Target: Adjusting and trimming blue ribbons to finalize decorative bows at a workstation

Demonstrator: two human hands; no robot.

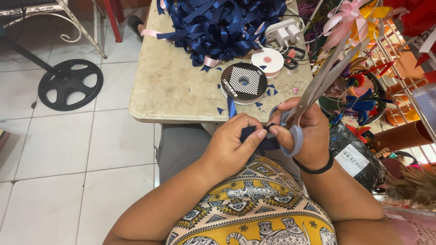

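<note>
- A short piece of navy ribbon (254,136) is pinched between the thumb and fingertips of the left hand (234,145), which is curled closed over it above the lap.
- A pair of scissors (318,84) with grey-blue handles is held in the right hand (304,136); the fingers are hooked through the handle loops and clenched around them.
- The scissor blades are pointed up and away to the right, and appear closed together, clear of the ribbon.
- The 2 hands are seen touching at the fingertips, just in front of the near edge of a stone-topped table (181,86).
- A black band (315,169) is worn on the right wrist.
- A strand of navy ribbon is seen hanging over the table edge from a black spool (244,82) with a chequered face, which lies flat near that edge.
- A white spool (268,61) is found just behind the black one, touching or nearly touching it.
- A large heap of navy ribbon loops (218,25) is piled at the far end of the table, with small navy offcuts (268,90) scattered around the spools.
- A white power strip (284,31) is placed beside the heap.
</note>
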